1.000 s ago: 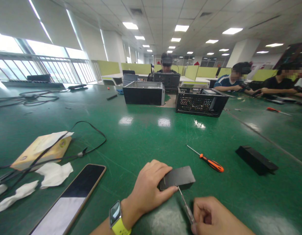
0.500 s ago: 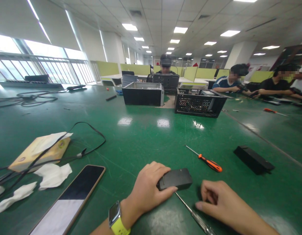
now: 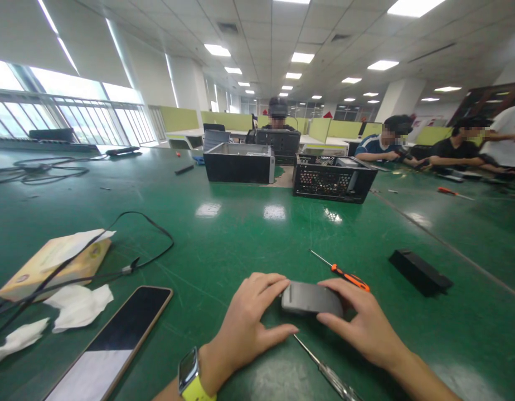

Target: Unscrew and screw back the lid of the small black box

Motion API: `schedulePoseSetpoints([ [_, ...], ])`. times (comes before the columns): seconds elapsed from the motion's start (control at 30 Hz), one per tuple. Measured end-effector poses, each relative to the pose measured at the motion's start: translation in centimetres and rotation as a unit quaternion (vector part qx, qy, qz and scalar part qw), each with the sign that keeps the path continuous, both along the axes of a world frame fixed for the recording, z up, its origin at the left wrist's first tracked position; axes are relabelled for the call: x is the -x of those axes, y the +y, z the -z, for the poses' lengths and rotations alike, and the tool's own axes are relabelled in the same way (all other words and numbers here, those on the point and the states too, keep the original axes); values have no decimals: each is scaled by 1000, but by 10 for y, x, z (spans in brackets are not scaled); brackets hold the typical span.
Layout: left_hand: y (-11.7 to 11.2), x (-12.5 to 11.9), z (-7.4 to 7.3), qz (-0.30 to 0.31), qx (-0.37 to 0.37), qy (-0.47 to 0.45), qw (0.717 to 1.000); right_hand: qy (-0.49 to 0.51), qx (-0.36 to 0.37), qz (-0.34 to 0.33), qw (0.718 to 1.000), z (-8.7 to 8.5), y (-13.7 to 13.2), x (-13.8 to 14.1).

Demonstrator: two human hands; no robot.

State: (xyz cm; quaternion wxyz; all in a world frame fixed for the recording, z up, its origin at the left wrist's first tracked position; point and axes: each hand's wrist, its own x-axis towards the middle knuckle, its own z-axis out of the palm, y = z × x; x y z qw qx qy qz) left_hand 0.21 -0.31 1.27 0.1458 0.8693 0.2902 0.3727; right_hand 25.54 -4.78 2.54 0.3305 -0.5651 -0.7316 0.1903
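My right hand [image 3: 364,320] grips the right end of a small black oblong case [image 3: 311,301], thumb on the near side and fingers on the far side. The case looks tilted and a little blurred. At its left end is my left hand [image 3: 251,314], with thumb and fingers spread apart. Its fingertips are at the case's far left corner, and the thumb is clear of it. A metal-handled screwdriver [image 3: 324,367] lies just below the case, its tip close to my left thumb. Beyond my right hand lies an orange and black screwdriver [image 3: 350,276].
A similar black piece [image 3: 420,272] lies to the right. On the left are a phone [image 3: 127,323], crumpled tissues [image 3: 79,306], a tissue box [image 3: 59,259] and a black cable [image 3: 168,225]. Two computer cases [image 3: 239,167] stand farther back. Several people sit beyond.
My right hand has moved in from the right and taken hold of the case's right end. My left thumb has come off the case, which has turned slightly.
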Motion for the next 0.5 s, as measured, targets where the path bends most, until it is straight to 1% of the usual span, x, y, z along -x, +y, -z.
schedulePoseSetpoints([
  [0.07,1,2,1,-36,-8,-15,999,5,-17,129,991,-1,5,-29],
  [0.1,2,3,2,-50,-10,-23,998,2,-18,204,979,0,8,-46],
  [0.13,2,3,2,-59,-12,-28,998,-14,-17,279,960,2,12,-64],
  [0.17,2,3,3,-61,-13,-30,998,-46,-13,336,941,5,16,-81],
  [0.2,2,3,3,-58,-13,-28,998,-64,-14,369,927,9,19,-97],
  [0.27,1,2,4,-49,-12,-22,998,-93,-14,403,910,18,25,-121],
  [0.37,1,1,4,-43,-15,-21,999,-118,-13,415,902,22,30,-134],
  [0.43,1,2,4,-46,-16,-24,999,-134,-12,420,898,16,28,-135],
  [0.5,1,2,4,-52,-17,-26,998,-149,-12,440,885,6,23,-138],
])
